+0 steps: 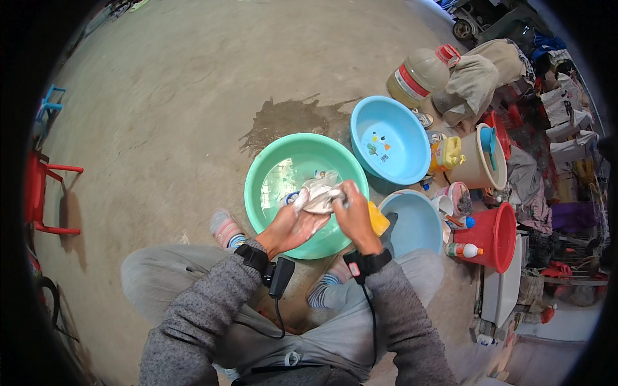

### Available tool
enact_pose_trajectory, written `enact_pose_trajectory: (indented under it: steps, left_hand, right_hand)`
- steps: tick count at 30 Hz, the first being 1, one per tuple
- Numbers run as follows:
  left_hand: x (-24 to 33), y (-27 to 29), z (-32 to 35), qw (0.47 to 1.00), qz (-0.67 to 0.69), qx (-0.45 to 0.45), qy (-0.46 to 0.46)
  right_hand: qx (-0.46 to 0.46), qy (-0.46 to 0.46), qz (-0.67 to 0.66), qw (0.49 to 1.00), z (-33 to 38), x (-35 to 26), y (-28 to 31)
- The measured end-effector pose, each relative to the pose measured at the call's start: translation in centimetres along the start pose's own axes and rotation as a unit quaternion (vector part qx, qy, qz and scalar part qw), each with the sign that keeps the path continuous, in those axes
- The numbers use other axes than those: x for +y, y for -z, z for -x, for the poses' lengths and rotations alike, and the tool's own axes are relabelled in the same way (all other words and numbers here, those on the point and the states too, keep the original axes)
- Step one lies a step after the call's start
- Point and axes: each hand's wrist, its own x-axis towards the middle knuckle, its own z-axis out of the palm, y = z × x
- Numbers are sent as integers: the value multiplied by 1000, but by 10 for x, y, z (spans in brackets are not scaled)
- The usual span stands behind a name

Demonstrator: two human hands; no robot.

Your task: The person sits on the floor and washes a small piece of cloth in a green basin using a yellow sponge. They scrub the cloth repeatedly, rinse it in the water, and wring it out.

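Note:
A wet, bunched white cloth is between my two hands over a green basin. My right hand is closed on the cloth's right end. My left hand cradles its left side, palm turned up and thumb against it. Water lies in the basin, and other fabric with a blue edge shows partly behind the cloth. By the basin's right rim, close to my right wrist, is a yellow block; whether it is soap or a sponge I cannot tell.
Two blue basins, one farther off and one nearer, stand to the right. Beyond them are a yellow pump bottle, a beige bucket, a red bucket and a large jug. A red chair stands far left.

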Motion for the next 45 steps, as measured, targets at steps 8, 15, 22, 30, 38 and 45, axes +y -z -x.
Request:
enact_pose_trajectory:
  steps: [8,15,22,30,38,45]
  left_hand:
    - [-1,3,-2,998,41,43,31]
    - [-2,1,-2,999,21,36,0]
    - [-1,3,-1,998,-33,60,0]
    - [-1,0,0,1000,-6,28,-2]
    - [-1,-3,2,1000,13,13,3]
    - [1,-1,1,1000,-19,3,-6]
  right_hand:
    - [6,18,-13,1000,2,0,-1]
    - [17,28,-17,999,0,-1,-1]
    - [-31,20,-33,999,4,-3,-2]
    - [0,19,-20,1000,5,-2,-3]
    - [38,22,0,999,5,-5,-3]
    - [-16,41,-44,998,5,-14,-5]
